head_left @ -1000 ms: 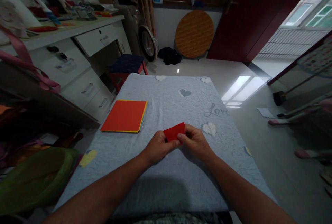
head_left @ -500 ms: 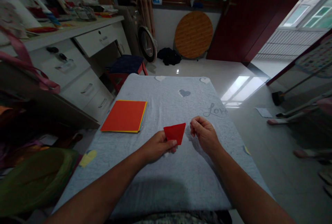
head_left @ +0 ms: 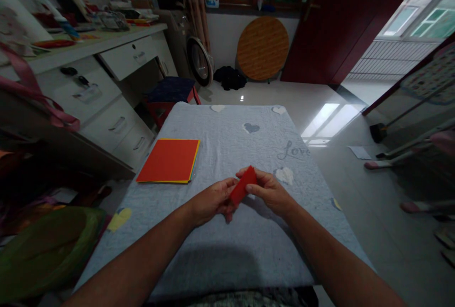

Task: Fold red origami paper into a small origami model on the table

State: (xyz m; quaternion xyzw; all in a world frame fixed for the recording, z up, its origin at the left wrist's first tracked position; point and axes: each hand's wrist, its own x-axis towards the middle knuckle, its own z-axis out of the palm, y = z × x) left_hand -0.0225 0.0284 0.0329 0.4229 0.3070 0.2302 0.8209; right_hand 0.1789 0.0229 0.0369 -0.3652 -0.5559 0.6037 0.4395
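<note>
A small piece of folded red paper (head_left: pixel 242 187) is held tilted above the table, between my two hands. My right hand (head_left: pixel 268 189) grips its right side, thumb on the near face and fingers behind. At the paper's lower left edge is my left hand (head_left: pixel 213 200), closed on it with some fingers hidden behind or below. To the left lies a stack of square coloured paper (head_left: pixel 168 160), orange-red on top, with yellow and blue edges showing.
A pale blue cloth with hearts and lettering covers the table (head_left: pixel 220 131). Left of it stand a white desk (head_left: pixel 103 94), a dark-topped stool (head_left: pixel 172 89) and a green basket (head_left: pixel 53 250). A round wooden board (head_left: pixel 263 47) leans at the back wall.
My right hand has moved left and taken hold of the red paper. The paper has turned and now looks narrower, slanting up to the right. My left hand's grip has shifted to its lower left.
</note>
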